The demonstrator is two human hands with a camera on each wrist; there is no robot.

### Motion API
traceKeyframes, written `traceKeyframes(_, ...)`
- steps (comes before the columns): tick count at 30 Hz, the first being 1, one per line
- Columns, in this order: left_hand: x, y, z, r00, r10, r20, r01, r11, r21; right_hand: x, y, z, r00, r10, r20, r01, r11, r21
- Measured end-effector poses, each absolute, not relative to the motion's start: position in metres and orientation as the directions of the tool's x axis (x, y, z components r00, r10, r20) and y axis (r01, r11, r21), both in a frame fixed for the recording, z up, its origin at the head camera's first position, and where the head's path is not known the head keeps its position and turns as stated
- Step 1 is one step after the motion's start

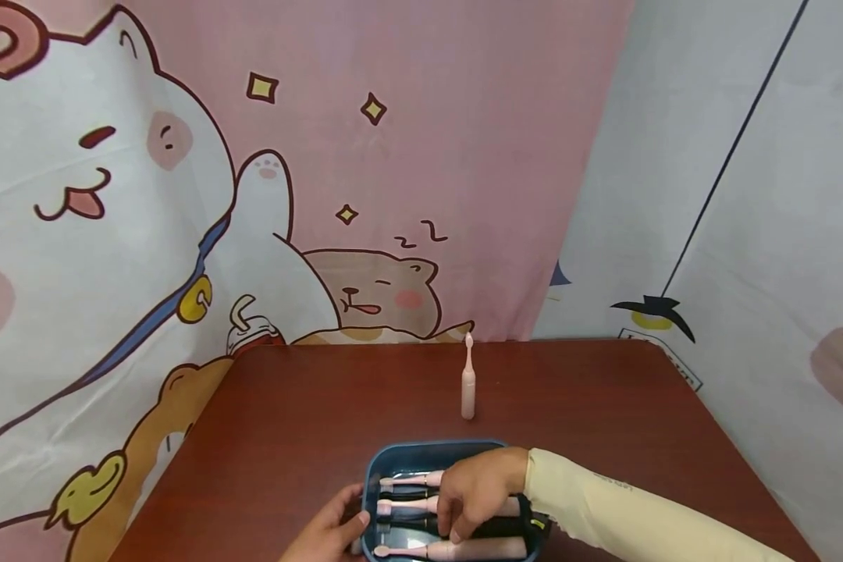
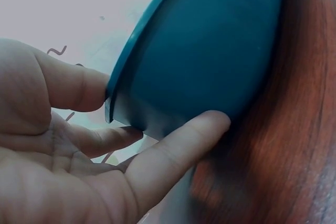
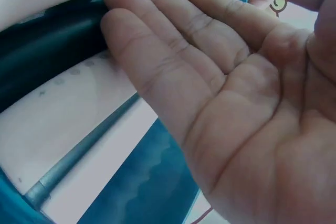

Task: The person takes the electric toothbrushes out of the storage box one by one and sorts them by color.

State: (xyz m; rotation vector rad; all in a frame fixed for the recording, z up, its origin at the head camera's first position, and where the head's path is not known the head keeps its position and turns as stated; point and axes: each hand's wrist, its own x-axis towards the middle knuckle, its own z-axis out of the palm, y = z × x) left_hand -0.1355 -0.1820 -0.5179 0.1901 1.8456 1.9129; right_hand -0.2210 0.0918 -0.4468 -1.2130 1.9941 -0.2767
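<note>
A blue plastic box (image 1: 435,447) stands near the table's front edge, holding pink and black electric toothbrushes laid side by side. My left hand (image 1: 332,531) grips its left end, thumb at the rim and fingers against the outer wall (image 2: 205,51). Inside the box, my right hand (image 1: 482,488) reaches down over the handles with extended fingers. In the right wrist view its fingertips touch a black handle (image 3: 52,51) beside a pink handle (image 3: 73,103); the palm holds nothing. The front pink toothbrush (image 1: 474,549) lies with its head leftward. Behind the box, another pink electric toothbrush (image 1: 468,390) stands upright.
The reddish-brown wooden table (image 1: 309,421) extends behind and to both sides of the box. A cartoon-printed cloth (image 1: 449,156) hangs at its back and sides. A pale sleeve (image 1: 604,499) covers the right forearm, which crosses the box's right end.
</note>
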Motion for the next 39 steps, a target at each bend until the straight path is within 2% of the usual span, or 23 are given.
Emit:
traceKeyframes(6,-0.136,-0.187,-0.522,-0.871,0.458,-0.177,-0.19,0.018,0.982,-0.22,0.087,-0.449,-0.186,-0.827,-0.53,-0.694,0.493,-0.525)
traceKeyframes(10,-0.136,-0.185,-0.522,-0.876,0.447,-0.181,-0.197,0.009,0.98,-0.22,0.082,-0.449,-0.174,-0.819,-0.547,-0.768,0.46,-0.446)
traceKeyframes(13,-0.136,-0.184,-0.522,-0.878,0.446,-0.175,-0.19,0.01,0.982,-0.221,0.079,-0.453,-0.163,-0.806,-0.569,-0.773,0.463,-0.435)
traceKeyframes(15,-0.136,-0.183,-0.523,-0.876,0.45,-0.175,-0.19,0.013,0.982,-0.222,0.079,-0.458,-0.149,-0.782,-0.605,-0.693,0.52,-0.5)
traceKeyframes(18,-0.137,-0.183,-0.525,-0.867,0.468,-0.169,-0.183,0.017,0.983,-0.224,0.082,-0.468,-0.11,-0.736,-0.667,-0.468,0.631,-0.619)
traceKeyframes(20,-0.137,-0.183,-0.524,-0.867,0.465,-0.178,-0.191,0.019,0.981,-0.226,0.084,-0.474,-0.067,-0.714,-0.697,-0.31,0.679,-0.666)
traceKeyframes(22,-0.137,-0.183,-0.523,-0.871,0.45,-0.197,-0.211,0.018,0.977,-0.229,0.084,-0.478,-0.026,-0.707,-0.706,-0.226,0.692,-0.685)
traceKeyframes(27,-0.136,-0.182,-0.52,-0.884,0.403,-0.239,-0.26,0.001,0.966,-0.236,0.083,-0.479,0.03,-0.716,-0.698,-0.147,0.687,-0.711)
traceKeyframes(34,-0.133,-0.179,-0.519,-0.891,0.393,-0.227,-0.255,-0.019,0.967,-0.24,0.083,-0.48,0.09,-0.723,-0.685,-0.115,0.676,-0.728)
traceKeyframes(39,-0.133,-0.18,-0.521,-0.889,0.4,-0.221,-0.247,-0.014,0.969,-0.243,0.084,-0.483,0.122,-0.736,-0.666,-0.046,0.666,-0.744)
